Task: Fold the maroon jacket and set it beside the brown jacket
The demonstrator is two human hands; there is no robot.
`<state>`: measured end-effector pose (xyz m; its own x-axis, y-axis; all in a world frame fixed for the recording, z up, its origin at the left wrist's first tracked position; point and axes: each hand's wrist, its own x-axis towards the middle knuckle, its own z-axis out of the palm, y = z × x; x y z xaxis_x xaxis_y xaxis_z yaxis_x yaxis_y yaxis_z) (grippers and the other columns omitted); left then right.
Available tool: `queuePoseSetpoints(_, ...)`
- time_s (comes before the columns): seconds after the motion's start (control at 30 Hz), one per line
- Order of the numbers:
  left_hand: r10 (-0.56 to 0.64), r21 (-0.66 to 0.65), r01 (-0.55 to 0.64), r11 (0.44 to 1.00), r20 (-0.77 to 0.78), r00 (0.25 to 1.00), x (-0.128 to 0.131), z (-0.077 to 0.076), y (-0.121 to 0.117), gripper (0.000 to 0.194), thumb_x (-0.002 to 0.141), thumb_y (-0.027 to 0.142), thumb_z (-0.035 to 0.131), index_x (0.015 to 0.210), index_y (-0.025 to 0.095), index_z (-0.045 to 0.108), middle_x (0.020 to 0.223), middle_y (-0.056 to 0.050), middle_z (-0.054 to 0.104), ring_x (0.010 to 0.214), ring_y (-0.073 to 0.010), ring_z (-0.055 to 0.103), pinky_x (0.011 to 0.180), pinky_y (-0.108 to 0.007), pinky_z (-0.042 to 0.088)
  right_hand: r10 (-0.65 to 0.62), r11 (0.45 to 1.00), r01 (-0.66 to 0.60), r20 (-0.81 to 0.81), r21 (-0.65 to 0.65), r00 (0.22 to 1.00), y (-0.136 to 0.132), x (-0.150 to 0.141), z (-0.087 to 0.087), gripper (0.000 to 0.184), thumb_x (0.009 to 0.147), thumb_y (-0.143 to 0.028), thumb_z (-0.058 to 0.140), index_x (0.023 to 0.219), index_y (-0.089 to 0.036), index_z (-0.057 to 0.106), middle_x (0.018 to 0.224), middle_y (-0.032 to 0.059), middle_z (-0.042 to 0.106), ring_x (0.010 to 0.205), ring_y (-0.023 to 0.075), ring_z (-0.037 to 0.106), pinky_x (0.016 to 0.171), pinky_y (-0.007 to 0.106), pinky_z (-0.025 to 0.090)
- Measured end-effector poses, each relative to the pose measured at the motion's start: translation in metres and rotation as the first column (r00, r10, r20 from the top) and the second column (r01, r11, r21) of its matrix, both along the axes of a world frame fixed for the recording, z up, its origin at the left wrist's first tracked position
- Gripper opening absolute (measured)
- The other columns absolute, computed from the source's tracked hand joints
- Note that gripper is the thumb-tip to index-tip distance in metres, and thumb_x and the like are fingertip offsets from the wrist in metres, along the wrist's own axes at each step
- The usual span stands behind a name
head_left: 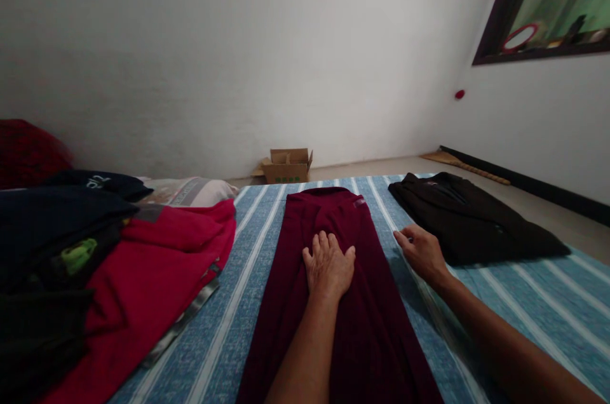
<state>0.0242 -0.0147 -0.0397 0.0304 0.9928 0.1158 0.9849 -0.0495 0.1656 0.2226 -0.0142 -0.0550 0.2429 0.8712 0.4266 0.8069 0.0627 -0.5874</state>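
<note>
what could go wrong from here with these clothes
The left hand lies flat on the maroon garment, so sliding it might ruck the cloth into creases. The right hand is close to the folded dark garment; a sideways bump could disturb its fold. That garment also lies along the edge of the striped sheet, so a harder push might send it over.

Noted: maroon garment [333, 340] cut off at 6 o'clock, its label [359, 202] too small to read, dark clothes [38, 328] cropped at 8 o'clock, and window frame [493, 4] cropped at 2 o'clock, sill items [574, 29] blurred.
</note>
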Motion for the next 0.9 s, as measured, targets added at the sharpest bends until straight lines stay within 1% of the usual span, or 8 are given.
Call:
queuePoseSetpoints(0.1,-0.003,-0.006,0.003,1.000,-0.013,1.000,-0.001,0.001,0.001,0.064,0.087,0.050,0.026,0.135,0.010,0.040,0.145,-0.016,0.031,0.133,-0.0300,0.025,0.104,-0.051,0.021,-0.013,1.000,0.015,0.134,-0.017,0.991,-0.033,0.026,0.002,0.030,0.080,-0.040,0.043,0.057,-0.022,0.049,0.067,0.0028,0.056,0.061,0.0163,0.052,0.061,0.028,0.036)
queuePoseSetpoints(0.2,-0.006,-0.010,0.006,1.000,-0.028,1.000,-0.001,0.002,0.002,0.064,0.088,0.051,0.025,0.135,0.011,0.040,0.145,-0.016,0.031,0.133,-0.0306,0.026,0.104,-0.051,0.021,-0.067,0.988,0.115,0.384,-0.104,0.921,-0.059,0.048,0.007,0.025,0.081,-0.030,0.043,0.058,-0.022,0.048,0.069,0.0051,0.056,0.064,0.0185,0.052,0.059,0.030,0.034)
queuePoseSetpoints(0.3,-0.005,-0.003,0.005,1.000,-0.048,0.999,-0.002,0.001,0.004,0.063,0.088,0.051,0.025,0.134,0.011,0.041,0.145,-0.016,0.032,0.133,-0.0307,0.026,0.103,-0.050,0.021,-0.086,0.973,0.184,0.529,-0.137,0.845,-0.075,0.051,0.013,0.016,0.076,-0.015,0.044,0.077,-0.021,0.059,0.080,0.0088,0.059,0.074,0.0226,0.054,0.063,0.031,0.036)
queuePoseSetpoints(0.4,-0.005,0.002,0.005,1.000,-0.059,0.998,-0.002,0.001,0.005,0.063,0.088,0.052,0.024,0.134,0.012,0.041,0.145,-0.016,0.032,0.133,-0.0302,0.026,0.103,-0.050,0.022,-0.005,0.994,0.053,0.443,-0.097,0.897,-0.081,0.028,0.015,0.029,0.074,-0.013,0.047,0.099,-0.020,0.060,0.095,0.0105,0.060,0.088,0.0240,0.055,0.072,0.033,0.040)
queuePoseSetpoints(0.5,-0.006,0.000,0.006,1.000,-0.070,0.998,-0.003,0.002,0.006,0.064,0.088,0.052,0.023,0.134,0.011,0.040,0.145,-0.016,0.032,0.133,-0.0295,0.026,0.103,-0.049,0.022,0.174,0.985,-0.159,0.291,-0.074,0.941,-0.081,-0.013,0.008,0.023,0.078,-0.016,0.048,0.095,-0.021,0.062,0.100,0.0094,0.060,0.094,0.0227,0.055,0.080,0.033,0.043)
queuePoseSetpoints(0.6,-0.001,0.004,0.001,1.000,-0.084,0.996,-0.003,0.002,0.006,0.063,0.088,0.052,0.023,0.133,0.012,0.041,0.145,-0.015,0.033,0.133,-0.0288,0.027,0.103,-0.048,0.023,0.283,0.959,-0.277,0.191,-0.062,0.940,-0.080,-0.048,-0.004,0.018,0.081,-0.018,0.050,0.093,-0.020,0.062,0.105,0.0086,0.061,0.099,0.0219,0.056,0.086,0.033,0.044)
queuePoseSetpoints(0.73,-0.004,0.002,0.004,1.000,-0.122,0.993,-0.004,0.003,0.006,0.063,0.088,0.053,0.022,0.133,0.012,0.040,0.145,-0.016,0.033,0.133,-0.0281,0.027,0.102,-0.048,0.025,0.311,0.949,-0.316,0.140,0.013,0.940,-0.077,-0.063,-0.016,0.020,0.083,-0.020,0.050,0.100,-0.018,0.061,0.112,0.0100,0.059,0.109,0.0234,0.052,0.095,0.037,0.040)
queuePoseSetpoints(0.9,0.003,-0.015,-0.005,1.000,-0.184,0.983,-0.003,0.004,0.005,0.065,0.089,0.054,0.019,0.135,0.013,0.038,0.145,-0.016,0.032,0.133,-0.0270,0.026,0.102,-0.047,0.026,0.289,0.955,-0.293,0.086,0.046,0.954,-0.073,-0.057,-0.019,0.015,0.083,-0.019,0.047,0.089,-0.019,0.061,0.105,0.0108,0.059,0.100,0.0234,0.054,0.088,0.038,0.044)
